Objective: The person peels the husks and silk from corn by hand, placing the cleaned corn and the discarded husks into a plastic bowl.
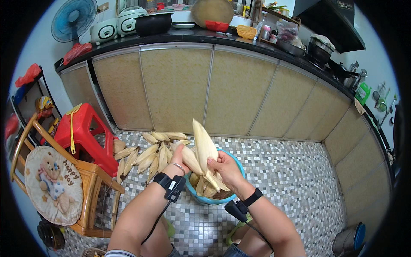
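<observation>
A dried ear of corn in its pale husk [190, 158] is held between my hands, tilted, with its stalk end pointing down and right. My left hand [179, 160] is wrapped along the ear's left side. Thumb and fingers of my right hand [227, 168] pinch a broad husk leaf [204, 144], which stands up, spread away from the ear. Under both hands is a blue plastic basin [205, 201] with loose husks [210, 191] inside; my hands hide part of it. Several unpeeled ears of dried corn [146, 160] lie on the floor to the left.
Left of the corn stand a red plastic stool [86, 128] with a yellow fly swatter [72, 128] on it and a wooden chair [91, 180] with a round cushion [53, 186]. Cabinets [179, 90] line the far side. A metal bin [345, 239] is at lower right.
</observation>
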Demonstrator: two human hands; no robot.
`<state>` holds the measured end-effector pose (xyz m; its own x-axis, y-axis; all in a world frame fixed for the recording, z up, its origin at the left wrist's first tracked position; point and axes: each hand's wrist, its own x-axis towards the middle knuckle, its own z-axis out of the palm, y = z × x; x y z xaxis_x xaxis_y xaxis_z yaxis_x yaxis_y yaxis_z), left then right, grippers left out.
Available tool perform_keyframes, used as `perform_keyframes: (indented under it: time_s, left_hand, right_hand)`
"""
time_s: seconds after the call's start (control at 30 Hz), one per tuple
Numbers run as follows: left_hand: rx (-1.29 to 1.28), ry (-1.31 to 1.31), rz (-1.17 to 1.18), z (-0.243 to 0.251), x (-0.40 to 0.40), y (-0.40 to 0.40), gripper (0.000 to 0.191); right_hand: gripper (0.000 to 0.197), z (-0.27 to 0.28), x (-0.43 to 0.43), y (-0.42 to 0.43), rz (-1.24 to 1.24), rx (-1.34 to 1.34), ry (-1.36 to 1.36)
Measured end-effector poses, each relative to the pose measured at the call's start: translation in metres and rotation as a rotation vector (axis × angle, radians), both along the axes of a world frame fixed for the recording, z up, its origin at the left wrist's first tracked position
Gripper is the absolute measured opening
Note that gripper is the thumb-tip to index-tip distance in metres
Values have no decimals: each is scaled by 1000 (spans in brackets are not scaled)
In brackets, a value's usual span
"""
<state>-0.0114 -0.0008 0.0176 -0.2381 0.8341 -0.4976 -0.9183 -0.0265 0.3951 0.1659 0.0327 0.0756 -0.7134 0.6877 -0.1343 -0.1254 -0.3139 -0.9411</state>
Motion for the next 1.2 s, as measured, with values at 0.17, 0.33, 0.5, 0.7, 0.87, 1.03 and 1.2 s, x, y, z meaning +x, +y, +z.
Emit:
perform_keyframes:
  time_s: [0.17, 0.33, 0.5, 0.7, 0.87, 1.03, 1.2]
  left_hand:
    - [12, 81, -204, 5, 31, -3, 37]
    - [115, -25, -318, 21, 48, -5, 32]
    - [-114, 53, -48, -27, 57, 12, 12]
    - [-220, 235, 109, -10, 63, 9, 14]
    - [24, 119, -102, -46, 29, 27, 21]
    - [-31, 17, -10, -15, 11, 6, 26]
    - [128, 85, -201, 14, 15, -9, 36]
  right_hand:
    - [24, 3, -14, -17, -155, 228, 139]
    - [23, 8, -16, -32, -217, 44, 241]
    - [27, -1, -12, -24, -134, -261, 242]
    - [27, -9, -8, -10, -200, -698, 253]
    - [21, 12, -5, -2, -61, -787, 324]
    - [12, -25, 13, 52, -296, -148, -76]
    - [26, -72, 32, 64, 114, 415, -724]
